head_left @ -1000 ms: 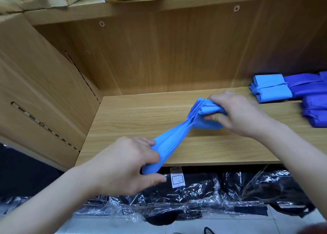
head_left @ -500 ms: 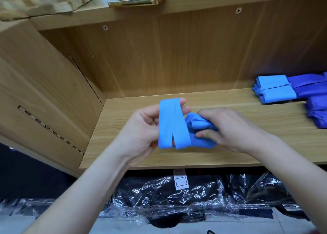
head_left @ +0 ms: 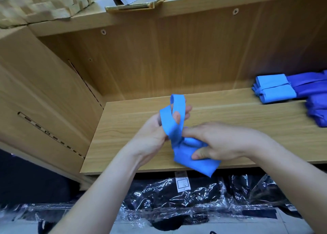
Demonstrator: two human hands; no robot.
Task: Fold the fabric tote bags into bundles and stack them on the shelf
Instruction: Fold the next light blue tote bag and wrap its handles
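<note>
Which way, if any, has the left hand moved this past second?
Yes. The left hand rose from the shelf front edge to well above it, nearer the right hand.

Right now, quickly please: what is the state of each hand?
Left hand: closed, holding the strap, which is looped round its fingers.
Right hand: closed, gripping the folded blue tote bag.
</note>
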